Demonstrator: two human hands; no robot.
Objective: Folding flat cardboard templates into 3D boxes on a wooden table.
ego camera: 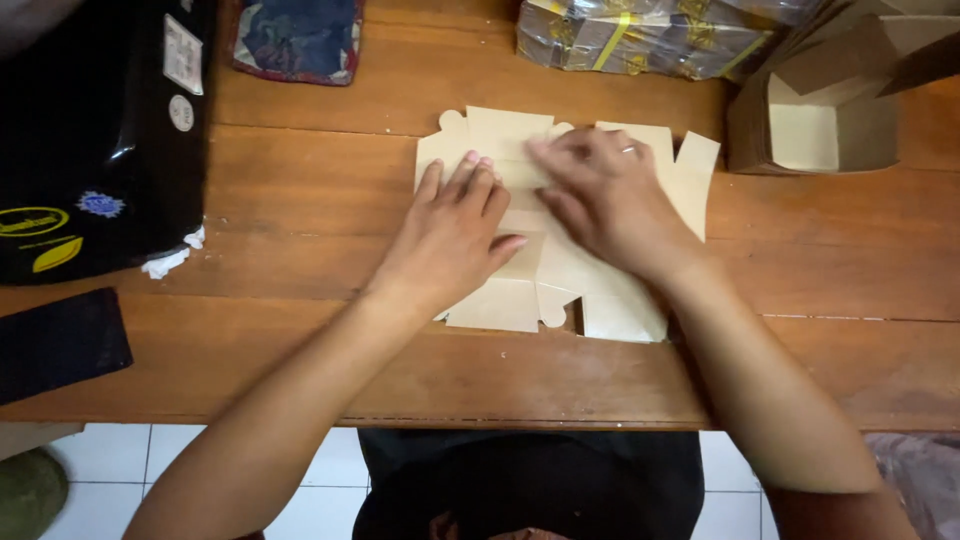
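A flat, unfolded tan cardboard box blank (610,300) lies on the wooden table (300,210) in the middle of the head view. My left hand (455,230) presses flat on its left half, fingers stretched toward the far flaps. My right hand (605,195), with a ring on one finger, lies flat on the right half, fingertips meeting the left hand's near the blank's upper middle. Both hands touch the cardboard and grip nothing.
A folded open cardboard box (820,125) stands at the far right on a stack of blanks. Wrapped bundles (640,40) lie at the back. A black bag (90,140) covers the left side, a dark cloth (295,40) behind it, and a black flat object (55,340) at the near left edge.
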